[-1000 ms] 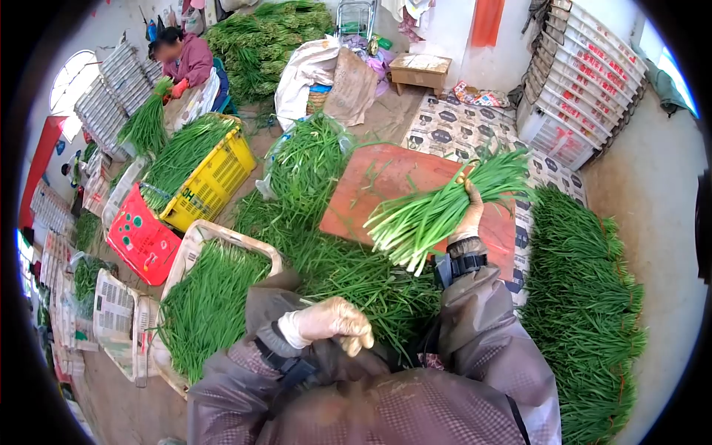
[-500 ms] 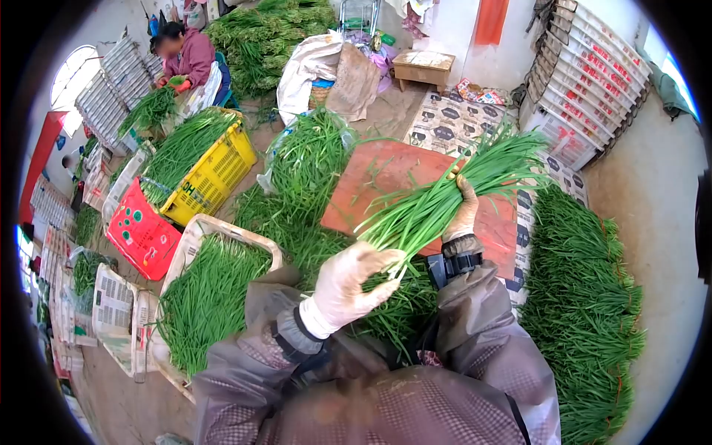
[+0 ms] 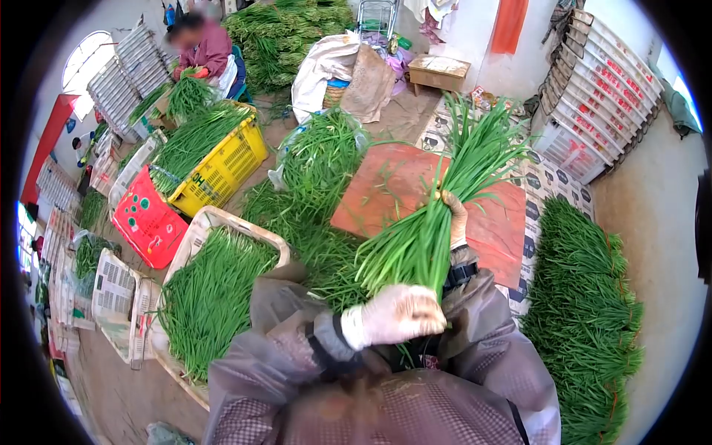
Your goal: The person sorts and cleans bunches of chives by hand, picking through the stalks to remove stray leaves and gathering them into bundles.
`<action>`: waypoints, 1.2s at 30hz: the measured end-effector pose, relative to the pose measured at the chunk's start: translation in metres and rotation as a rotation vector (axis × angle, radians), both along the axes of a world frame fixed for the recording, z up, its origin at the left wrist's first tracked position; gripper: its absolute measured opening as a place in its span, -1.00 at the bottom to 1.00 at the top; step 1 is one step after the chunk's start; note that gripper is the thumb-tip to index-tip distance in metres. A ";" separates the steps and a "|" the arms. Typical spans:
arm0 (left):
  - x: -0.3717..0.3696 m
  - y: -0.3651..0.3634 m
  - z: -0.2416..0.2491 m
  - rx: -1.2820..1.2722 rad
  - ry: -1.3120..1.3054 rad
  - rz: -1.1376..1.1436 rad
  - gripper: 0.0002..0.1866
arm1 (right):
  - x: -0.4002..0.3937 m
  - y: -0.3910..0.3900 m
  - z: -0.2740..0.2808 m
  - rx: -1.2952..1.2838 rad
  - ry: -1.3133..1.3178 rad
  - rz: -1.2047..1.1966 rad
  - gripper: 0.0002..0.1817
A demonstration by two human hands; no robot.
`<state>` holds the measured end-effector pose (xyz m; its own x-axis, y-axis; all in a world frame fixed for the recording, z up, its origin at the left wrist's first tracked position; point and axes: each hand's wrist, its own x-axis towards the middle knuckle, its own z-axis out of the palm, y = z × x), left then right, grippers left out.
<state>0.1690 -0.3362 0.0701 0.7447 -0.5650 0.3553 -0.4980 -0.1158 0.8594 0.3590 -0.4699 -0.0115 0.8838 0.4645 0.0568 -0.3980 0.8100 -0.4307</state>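
A thick bunch of garlic chives [image 3: 415,245] slants up and away in front of me, leaves fanned at the top and pale stalk ends low. My right hand [image 3: 457,219], in a soiled glove, is closed round the middle of the bunch from its right side. At the stalk ends, my left hand [image 3: 404,315], in a whitish glove, has its fingers curled in and closed; it is slightly blurred. Under the bunch lies a reddish board [image 3: 371,200] with a few loose leaves on it. Loose chives [image 3: 326,256] are heaped left of the board.
A white crate [image 3: 211,216] of chives stands at my left, with a yellow crate [image 3: 230,159] and a red panel [image 3: 144,222] beyond. Tied bunches [image 3: 582,311] line the right side. Stacked white crates [image 3: 593,96] stand back right. Another person [image 3: 206,48] sits back left, handling greens.
The bunch has swung more upright, its stalk ends coming down toward me. My left hand has moved right and lower, its spread fingers now curled at the stalk ends. The right hand keeps its hold.
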 end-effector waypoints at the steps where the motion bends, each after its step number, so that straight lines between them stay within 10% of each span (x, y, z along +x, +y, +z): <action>1: -0.007 0.003 0.011 -0.040 0.029 -0.102 -0.85 | 0.008 -0.002 -0.005 0.060 0.004 -0.001 -0.64; 6: -0.030 0.042 0.034 -0.033 0.198 -0.475 -0.82 | 0.030 -0.028 -0.022 0.135 -0.046 -0.083 -0.59; 12: 0.008 0.121 0.019 0.216 0.257 0.535 -0.50 | 0.017 -0.021 -0.006 0.238 -0.121 0.007 -0.54; 15: 0.027 0.129 -0.017 0.180 0.310 0.479 -0.27 | 0.011 -0.016 -0.002 0.258 -0.113 0.051 -0.52; 27: -0.001 0.156 -0.027 0.036 0.469 0.332 -0.64 | -0.019 -0.004 0.026 0.368 -0.024 0.040 -0.60; 30: -0.019 0.190 -0.035 0.456 0.503 0.492 -0.75 | -0.016 -0.024 0.040 0.272 -0.138 -0.002 -0.65; 33: -0.033 0.202 -0.057 1.063 0.363 0.704 -0.74 | -0.013 -0.035 0.053 0.309 -0.144 -0.010 -0.68; 36: -0.036 0.183 -0.046 0.627 -0.199 0.739 -0.68 | -0.014 -0.032 0.060 0.242 -0.148 -0.033 -0.68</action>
